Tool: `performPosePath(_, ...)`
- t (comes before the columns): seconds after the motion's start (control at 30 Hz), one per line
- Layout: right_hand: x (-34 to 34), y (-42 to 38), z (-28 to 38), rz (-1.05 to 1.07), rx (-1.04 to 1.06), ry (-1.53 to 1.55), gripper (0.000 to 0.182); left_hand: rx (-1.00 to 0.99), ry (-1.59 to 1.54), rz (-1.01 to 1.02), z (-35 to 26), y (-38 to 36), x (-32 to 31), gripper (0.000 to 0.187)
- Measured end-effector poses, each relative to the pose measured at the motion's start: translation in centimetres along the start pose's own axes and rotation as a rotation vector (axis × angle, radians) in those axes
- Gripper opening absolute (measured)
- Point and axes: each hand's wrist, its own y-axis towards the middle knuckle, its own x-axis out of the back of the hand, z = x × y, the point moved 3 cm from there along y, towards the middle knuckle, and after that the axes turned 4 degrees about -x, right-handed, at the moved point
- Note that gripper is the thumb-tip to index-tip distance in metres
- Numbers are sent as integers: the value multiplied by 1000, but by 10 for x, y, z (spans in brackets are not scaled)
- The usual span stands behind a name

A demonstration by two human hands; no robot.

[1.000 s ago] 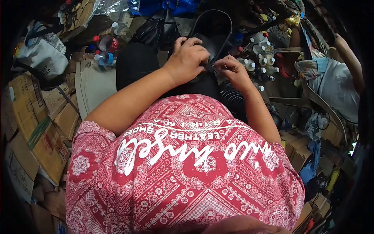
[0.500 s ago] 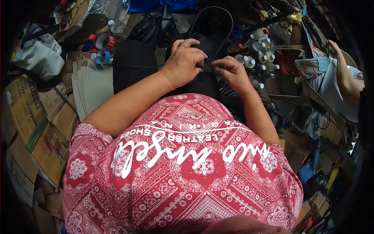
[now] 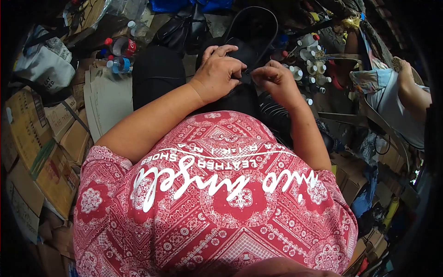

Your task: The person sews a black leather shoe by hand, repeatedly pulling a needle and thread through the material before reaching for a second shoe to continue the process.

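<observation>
A black leather-like piece (image 3: 249,40) with a raised, loop-shaped rim lies over my lap, just beyond my hands. My left hand (image 3: 218,72) rests on its near side, thumb and forefinger closed together at the dark material and the other fingers bent over it. My right hand (image 3: 275,79) is close beside it on the right, fingers curled into a pinch and slightly blurred. Whatever sits in that pinch is too small or hidden to make out. Black trousers (image 3: 158,78) cover my legs beneath.
Several capped bottles (image 3: 311,64) stand to the right, near my right wrist. Drink bottles (image 3: 122,47) and flat cardboard sheets (image 3: 107,104) lie to the left. A black bag-like item (image 3: 182,30) is ahead. Another person's arm (image 3: 410,99) shows at far right.
My right hand has turned and shifted slightly, its fingers curling in more. The looped rim has tilted a little. My left hand stays in place. The other person's hand has lowered.
</observation>
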Motion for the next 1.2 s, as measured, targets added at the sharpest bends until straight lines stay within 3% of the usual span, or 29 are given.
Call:
performPosePath(0.17,-3,6,-16,56,14,7,15,-11,-16,-5,1,1,0,15)
performPosePath(0.33,-28,-3,-39,-37,-159,486,15,10,-24,-4,3,0,0,15)
performPosePath(0.6,-10,-1,-28,54,-47,197,15,23,-27,2,2,-1,-2,16)
performPosePath(0.97,-28,-9,-33,-108,-136,371,16,30,-21,6,1,1,-3,12)
performPosePath(1.2,-18,8,-46,69,-64,449,14,-1,-14,-11,2,-1,-4,23)
